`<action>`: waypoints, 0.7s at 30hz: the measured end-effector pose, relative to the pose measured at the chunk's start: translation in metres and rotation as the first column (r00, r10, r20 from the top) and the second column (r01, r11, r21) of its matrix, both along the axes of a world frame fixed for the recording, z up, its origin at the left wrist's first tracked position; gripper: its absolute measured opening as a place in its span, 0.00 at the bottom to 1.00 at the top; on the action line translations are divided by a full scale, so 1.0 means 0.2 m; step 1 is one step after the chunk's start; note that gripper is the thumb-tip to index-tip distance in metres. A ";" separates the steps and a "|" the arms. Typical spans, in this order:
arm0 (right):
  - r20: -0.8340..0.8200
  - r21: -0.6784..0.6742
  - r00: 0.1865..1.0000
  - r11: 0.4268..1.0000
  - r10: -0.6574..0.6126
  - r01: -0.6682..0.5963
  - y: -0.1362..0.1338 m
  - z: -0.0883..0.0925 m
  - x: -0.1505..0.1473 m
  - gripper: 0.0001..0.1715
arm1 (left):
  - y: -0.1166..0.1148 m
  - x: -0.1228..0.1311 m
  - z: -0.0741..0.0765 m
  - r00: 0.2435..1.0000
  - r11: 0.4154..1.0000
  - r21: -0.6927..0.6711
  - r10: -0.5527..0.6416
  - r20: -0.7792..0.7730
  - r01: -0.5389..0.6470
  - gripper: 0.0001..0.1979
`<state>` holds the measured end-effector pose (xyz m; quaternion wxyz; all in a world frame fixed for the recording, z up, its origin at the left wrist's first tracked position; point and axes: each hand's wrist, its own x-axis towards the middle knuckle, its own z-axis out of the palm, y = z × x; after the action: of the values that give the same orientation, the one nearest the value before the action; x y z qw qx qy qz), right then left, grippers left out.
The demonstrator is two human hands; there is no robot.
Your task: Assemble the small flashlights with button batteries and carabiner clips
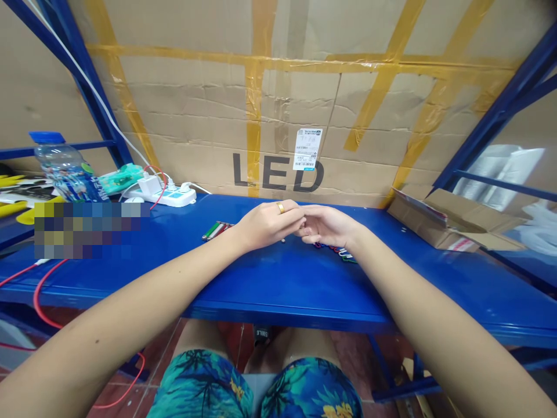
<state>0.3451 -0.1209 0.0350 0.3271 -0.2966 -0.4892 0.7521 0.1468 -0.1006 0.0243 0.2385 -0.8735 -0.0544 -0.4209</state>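
Above the middle of the blue table, my left hand [272, 225] and my right hand [328, 225] meet at the fingertips. A gold-coloured ring is on a finger of the left one. Both hands have their fingers curled and pressed together, and whatever lies between them is hidden. Just left of my left hand, a row of slim green, white and red pieces [214, 230] lies on the table, partly covered by the hand. Several small coloured metal loops that look like carabiners [345, 253] lie under and beside my right wrist.
A large taped cardboard box [195, 116] stands behind the blue table [282, 290]. At left are a water bottle [65, 165] and a white power strip [174, 195] with plugs and cables. An opened carton [452, 223] sits at right. Blue metal posts flank both sides.
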 end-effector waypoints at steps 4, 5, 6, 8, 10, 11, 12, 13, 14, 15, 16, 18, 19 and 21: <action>0.026 0.166 1.000 0.986 -0.016 0.011 0.00 -0.01 0.01 0.09 | 0.00 0.00 0.00 1.000 1.000 -0.023 -0.003 -0.013 0.002 0.08; 0.026 0.185 1.000 0.983 -0.008 0.003 0.00 -0.01 0.02 0.08 | 0.00 0.00 0.00 1.000 1.000 -0.030 -0.005 -0.018 0.004 0.07; 0.023 0.193 1.000 0.981 0.002 -0.006 0.00 -0.01 0.02 0.06 | -0.01 0.00 0.00 1.000 0.999 -0.038 -0.009 -0.024 0.008 0.07; 0.023 0.182 1.000 0.983 0.020 -0.024 0.00 -0.01 0.02 0.04 | -0.01 0.01 0.00 0.999 0.998 -0.062 -0.015 -0.038 0.013 0.07; 0.027 0.164 0.999 0.986 0.026 -0.030 0.00 -0.01 0.02 0.02 | -0.01 0.01 0.00 0.998 0.996 -0.091 -0.002 -0.056 -0.003 0.07; 0.027 0.155 0.999 0.987 0.026 -0.030 0.00 0.00 0.02 0.03 | -0.01 0.01 0.00 0.998 0.995 -0.099 0.013 -0.060 -0.019 0.07; 0.022 0.147 0.999 0.989 0.026 -0.029 -0.01 0.00 0.02 0.03 | -0.01 0.01 0.00 0.998 0.995 -0.097 0.030 -0.056 -0.036 0.07; 0.013 0.142 1.000 0.989 0.028 -0.029 -0.01 0.01 0.01 0.03 | -0.02 0.01 0.00 0.998 0.995 -0.088 0.044 -0.045 -0.048 0.08; 0.000 0.142 1.000 0.989 0.031 -0.031 -0.01 0.01 0.01 0.03 | -0.02 0.01 0.00 0.998 0.996 -0.075 0.050 -0.031 -0.052 0.08; -0.012 0.147 0.999 0.989 0.036 -0.034 -0.02 0.02 0.01 0.05 | -0.02 0.01 0.00 0.999 0.997 -0.067 0.045 -0.011 -0.046 0.08; -0.022 0.157 0.999 0.987 0.044 -0.040 -0.03 0.03 0.02 0.07 | -0.02 0.00 0.00 0.999 0.997 -0.070 0.038 0.015 -0.036 0.09; -0.024 0.177 0.999 0.984 0.037 -0.032 -0.04 0.05 0.03 0.11 | -0.02 -0.01 0.02 0.996 0.991 -0.131 0.047 0.074 -0.037 0.09; -0.016 0.180 1.000 0.984 0.015 -0.011 -0.04 0.06 0.03 0.10 | -0.01 -0.02 0.03 0.994 0.980 -0.188 0.075 0.085 -0.058 0.08; 0.009 0.185 0.998 0.981 -0.054 0.051 -0.05 0.07 0.04 0.05 | 0.01 -0.04 0.05 0.988 0.936 -0.323 0.152 0.015 -0.139 0.08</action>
<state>0.3521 -0.1299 0.0483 0.3696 -0.2831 -0.5513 0.6923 0.1387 -0.0984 0.0336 0.1225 -0.8857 -0.1913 -0.4049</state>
